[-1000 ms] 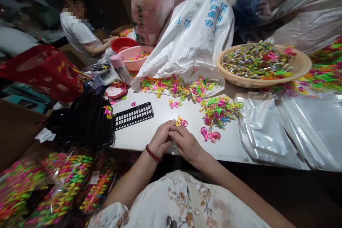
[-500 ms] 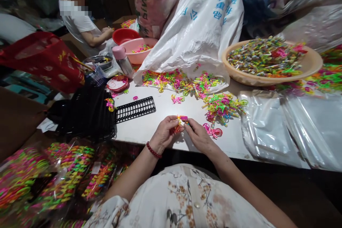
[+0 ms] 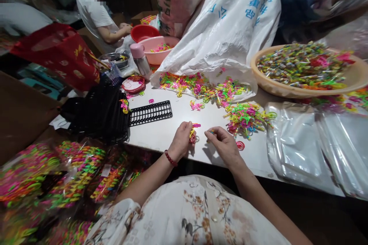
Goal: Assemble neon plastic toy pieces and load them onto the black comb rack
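Toy (image 3: 192, 134) points lengthwise forward, pink end foremost.

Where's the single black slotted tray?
In the head view, left of centre: the tray lies on the white table between the black stack and the left hand.

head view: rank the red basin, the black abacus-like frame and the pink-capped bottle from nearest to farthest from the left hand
From the left hand:
1. Black abacus-like frame, ahead and to the left.
2. Pink-capped bottle, beyond the frame, slightly farther left.
3. Red basin, past the bottle, also ahead and left.
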### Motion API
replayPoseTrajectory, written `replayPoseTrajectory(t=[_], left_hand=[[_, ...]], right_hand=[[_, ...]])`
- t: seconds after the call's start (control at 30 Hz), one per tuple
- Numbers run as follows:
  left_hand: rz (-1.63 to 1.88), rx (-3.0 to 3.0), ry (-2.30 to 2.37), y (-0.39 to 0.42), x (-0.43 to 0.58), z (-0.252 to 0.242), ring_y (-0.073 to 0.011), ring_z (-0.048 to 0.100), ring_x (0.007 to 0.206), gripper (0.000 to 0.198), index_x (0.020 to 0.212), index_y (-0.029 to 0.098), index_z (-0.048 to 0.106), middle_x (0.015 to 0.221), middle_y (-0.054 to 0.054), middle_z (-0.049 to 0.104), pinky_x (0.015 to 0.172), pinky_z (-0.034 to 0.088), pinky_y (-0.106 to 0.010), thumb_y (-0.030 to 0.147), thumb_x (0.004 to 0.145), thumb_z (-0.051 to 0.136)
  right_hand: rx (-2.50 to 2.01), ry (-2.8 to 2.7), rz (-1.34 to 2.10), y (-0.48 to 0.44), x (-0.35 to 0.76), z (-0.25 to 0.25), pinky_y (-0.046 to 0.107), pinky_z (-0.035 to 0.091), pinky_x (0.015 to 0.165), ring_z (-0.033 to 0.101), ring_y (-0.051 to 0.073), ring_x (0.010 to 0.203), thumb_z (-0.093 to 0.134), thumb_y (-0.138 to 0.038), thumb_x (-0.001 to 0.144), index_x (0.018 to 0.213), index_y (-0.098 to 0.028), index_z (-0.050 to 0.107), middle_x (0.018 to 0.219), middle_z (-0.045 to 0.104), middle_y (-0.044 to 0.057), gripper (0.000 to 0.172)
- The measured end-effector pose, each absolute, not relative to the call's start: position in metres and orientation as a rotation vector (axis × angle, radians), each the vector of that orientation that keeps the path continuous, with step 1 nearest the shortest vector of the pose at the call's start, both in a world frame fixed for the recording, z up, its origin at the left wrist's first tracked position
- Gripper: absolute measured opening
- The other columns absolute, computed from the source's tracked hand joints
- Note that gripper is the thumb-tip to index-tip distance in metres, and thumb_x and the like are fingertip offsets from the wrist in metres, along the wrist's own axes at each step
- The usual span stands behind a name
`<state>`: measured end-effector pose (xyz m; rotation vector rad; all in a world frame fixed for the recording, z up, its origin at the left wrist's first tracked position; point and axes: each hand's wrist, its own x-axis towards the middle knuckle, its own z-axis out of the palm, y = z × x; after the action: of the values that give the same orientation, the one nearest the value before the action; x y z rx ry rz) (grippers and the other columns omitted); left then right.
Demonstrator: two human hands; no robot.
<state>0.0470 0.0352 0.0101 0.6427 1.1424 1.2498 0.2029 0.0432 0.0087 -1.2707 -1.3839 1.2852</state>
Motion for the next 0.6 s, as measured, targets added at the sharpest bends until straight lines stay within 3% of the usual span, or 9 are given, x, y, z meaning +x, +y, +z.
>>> replayPoseTrajectory(t=[0.17,0.6], left_hand=[[1.241,0.725,1.237,0.0331,0.0498,0.0104,-0.0051,0.039,0.039,0.047,0.087,0.020,0.046,0.058,0.007,0.050,0.036,0.027,-0.017,0.065,0.084,0.057],[1.280,0.890,1.275,0.0340,0.0490,0.0026,-0.0088,0.039,0.054,0.042,0.079,0.020,0.050,0.060,0.005,0.049,0.053,0.033,-0.021,0.060,0.086,0.060]], right_hand=[[-1.197,-1.197,1.445,0.0434,0.1964,0.0116,0.028,0.049,0.062,0.058,0.014,0.065,0.078,-0.053,0.071,0.081,-0.018,0.066,0.075,0.066,0.002,0.038],[-1.166,-1.238,1.496,0.0398,0.1957,0.0058,0.029,0.048,0.064,0.057,0.014,0.064,0.073,-0.054,0.076,0.086,-0.018,0.071,0.076,0.069,0.003,0.037]])
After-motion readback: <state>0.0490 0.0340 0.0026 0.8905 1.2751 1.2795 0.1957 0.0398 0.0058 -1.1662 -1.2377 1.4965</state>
